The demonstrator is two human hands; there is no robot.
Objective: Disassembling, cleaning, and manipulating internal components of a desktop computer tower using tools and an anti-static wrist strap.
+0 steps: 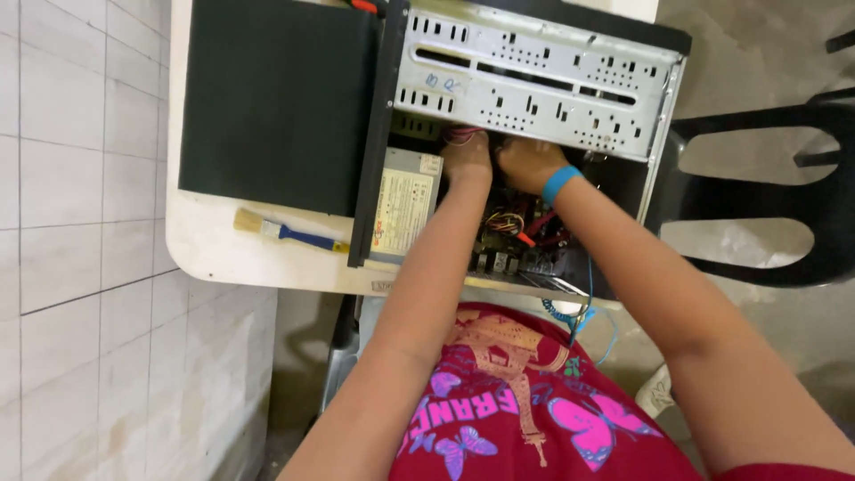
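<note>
An open desktop computer case (534,80) lies on a white table (223,254). Both my hands reach inside it, under the grey perforated drive cage. My left hand (467,158) sits beside the grey power supply (405,203), near a bundle of red wires (463,134). My right hand (527,163), with a blue strap (560,183) on the wrist, is close against the left one. The fingers of both hands are hidden under the cage, so what they hold cannot be seen. Coloured cables (512,223) and the board lie below my forearms.
The black side panel (276,98) lies flat on the table left of the case. A paintbrush with a blue handle (285,233) rests near the table's front edge. A black plastic chair (775,196) stands to the right. A tiled wall is on the left. A coiled blue cord (570,312) hangs down.
</note>
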